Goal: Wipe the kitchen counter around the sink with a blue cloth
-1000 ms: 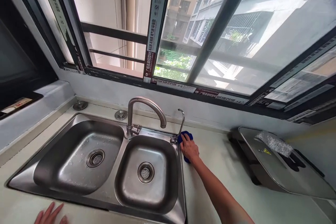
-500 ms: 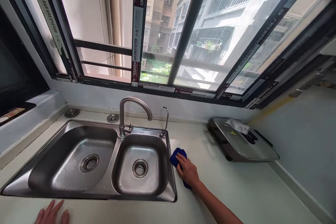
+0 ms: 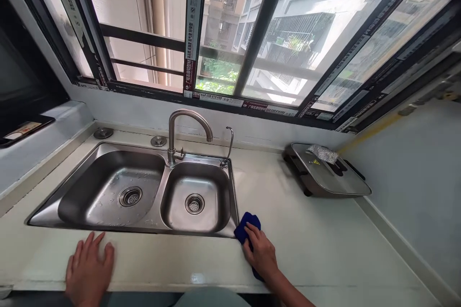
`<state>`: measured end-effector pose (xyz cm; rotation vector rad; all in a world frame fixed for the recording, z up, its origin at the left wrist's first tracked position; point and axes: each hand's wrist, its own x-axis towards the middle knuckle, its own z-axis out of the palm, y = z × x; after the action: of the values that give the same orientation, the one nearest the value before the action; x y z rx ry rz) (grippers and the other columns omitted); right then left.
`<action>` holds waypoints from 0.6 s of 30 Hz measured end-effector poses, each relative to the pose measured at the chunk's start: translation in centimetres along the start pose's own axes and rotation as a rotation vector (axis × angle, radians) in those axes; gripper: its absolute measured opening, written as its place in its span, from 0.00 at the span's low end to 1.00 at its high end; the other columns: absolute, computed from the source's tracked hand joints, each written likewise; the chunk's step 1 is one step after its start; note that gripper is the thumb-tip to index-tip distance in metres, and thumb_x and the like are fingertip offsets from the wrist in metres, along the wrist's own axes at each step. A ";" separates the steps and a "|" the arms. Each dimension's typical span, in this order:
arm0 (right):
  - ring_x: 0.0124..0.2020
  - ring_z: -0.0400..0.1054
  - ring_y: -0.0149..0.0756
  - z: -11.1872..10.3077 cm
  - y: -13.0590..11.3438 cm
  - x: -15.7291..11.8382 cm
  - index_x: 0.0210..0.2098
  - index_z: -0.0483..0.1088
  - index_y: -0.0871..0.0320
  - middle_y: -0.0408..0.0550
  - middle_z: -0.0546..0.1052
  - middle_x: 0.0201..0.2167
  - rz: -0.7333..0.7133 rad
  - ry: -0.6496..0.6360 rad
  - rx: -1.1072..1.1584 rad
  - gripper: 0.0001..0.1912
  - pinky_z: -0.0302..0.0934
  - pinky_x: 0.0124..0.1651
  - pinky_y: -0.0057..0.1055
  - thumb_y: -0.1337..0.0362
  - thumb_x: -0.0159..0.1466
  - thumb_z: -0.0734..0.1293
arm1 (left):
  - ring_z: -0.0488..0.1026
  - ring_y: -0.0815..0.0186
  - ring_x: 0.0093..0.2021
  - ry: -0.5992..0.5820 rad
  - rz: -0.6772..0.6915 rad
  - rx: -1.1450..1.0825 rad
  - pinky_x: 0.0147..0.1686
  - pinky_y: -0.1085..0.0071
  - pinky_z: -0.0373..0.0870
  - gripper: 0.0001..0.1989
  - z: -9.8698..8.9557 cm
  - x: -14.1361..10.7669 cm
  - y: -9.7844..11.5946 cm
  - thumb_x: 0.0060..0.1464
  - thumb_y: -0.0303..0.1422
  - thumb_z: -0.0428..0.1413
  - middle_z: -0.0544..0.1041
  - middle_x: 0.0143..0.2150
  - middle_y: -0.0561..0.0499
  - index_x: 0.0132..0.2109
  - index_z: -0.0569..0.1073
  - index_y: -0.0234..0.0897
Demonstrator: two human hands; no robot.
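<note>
Head view of a double steel sink set in a pale desk (image 3: 324, 249), seen from its front edge.

Right hand (image 3: 261, 254): rests at the sink's front right corner, its fingers (image 3: 254, 236) closed over a crumpled blue cloth (image 3: 247, 228) and pressing it onto the desk. The cloth bunches out on both sides of the hand, with one fold just beside the sink rim and another below the palm. Its weave is too dark to show any detail, and whether the desk beneath it is wet or dry cannot be told.

Left hand (image 3: 89, 268): lies flat on the desk along the front edge, well left of the right fingers, its fingers (image 3: 90, 244) spread and open, holding nothing.

Between the two hands: the sink (image 3: 163, 196), its larger basin on the left and smaller one on the right, each with a drain strainer. Water droplets dot the larger basin. A glossy patch (image 3: 198, 278) marks the desk's front edge, left of the right fingers.

Beyond the right fingers: a curved faucet (image 3: 172, 139) and a slim tap (image 3: 229, 144) stand at the sink's back edge. Farther to the right, a steel tray (image 3: 324, 177) sits on the desk, with a wire scourer (image 3: 322, 153) lying on it, well apart from the cloth.
</note>
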<state>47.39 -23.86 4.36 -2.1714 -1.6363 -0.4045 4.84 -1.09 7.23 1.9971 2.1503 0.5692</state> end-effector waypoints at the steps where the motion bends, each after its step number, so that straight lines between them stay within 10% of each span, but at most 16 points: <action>1: 0.46 0.72 0.40 0.1 -1.0 0.3 0.50 0.70 0.58 0.52 0.76 0.51 -0.018 -0.007 0.014 0.18 0.70 0.44 0.36 0.70 0.61 0.60 | 0.53 0.51 0.72 0.020 0.015 -0.013 0.71 0.52 0.49 0.29 0.0 0.0 0.1 0.62 0.44 0.36 0.64 0.69 0.39 0.60 0.67 0.33; 9: 0.42 0.70 0.40 1.4 -8.0 1.7 0.46 0.70 0.56 0.50 0.77 0.45 -0.063 -0.099 0.164 0.17 0.68 0.44 0.37 0.71 0.57 0.62 | 0.53 0.49 0.71 0.045 0.033 -0.038 0.71 0.50 0.50 0.33 -0.2 -0.2 0.3 0.62 0.47 0.33 0.64 0.68 0.37 0.60 0.68 0.31; 18: 0.44 0.70 0.38 -0.1 -0.8 3.5 0.45 0.72 0.54 0.48 0.78 0.45 -0.165 -0.373 0.239 0.15 0.67 0.45 0.34 0.67 0.60 0.60 | 0.53 0.52 0.72 0.011 -0.007 -0.027 0.71 0.52 0.50 0.30 -0.5 0.0 0.4 0.63 0.46 0.35 0.63 0.69 0.39 0.60 0.67 0.34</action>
<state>47.59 -20.68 6.12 -2.0244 -1.9521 0.1592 5.09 -1.20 7.81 1.9768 2.1427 0.6058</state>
